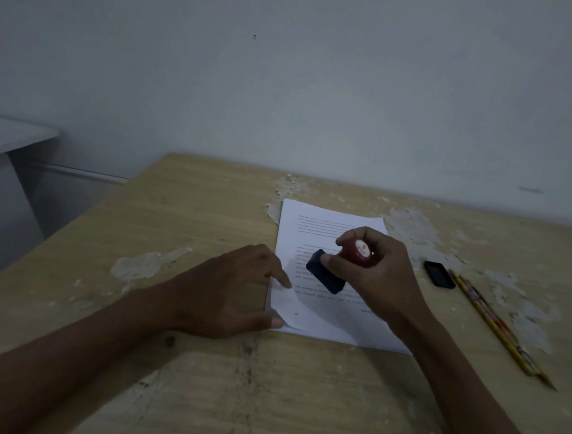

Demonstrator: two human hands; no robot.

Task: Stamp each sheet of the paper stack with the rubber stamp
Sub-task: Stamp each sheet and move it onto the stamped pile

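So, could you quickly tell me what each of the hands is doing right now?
Left hand: open, fingers resting on the paper stack.
Right hand: gripping the rubber stamp.

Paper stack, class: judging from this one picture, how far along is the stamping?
Done: no stamp mark shows on the top sheet of the paper stack. In hand: the right hand grips the rubber stamp tilted over it; the left hand rests on its left edge. Left: apparently every sheet.

Red-handled, dark-based rubber stamp point(339, 265) tilts above the printed white paper stack point(314, 226)
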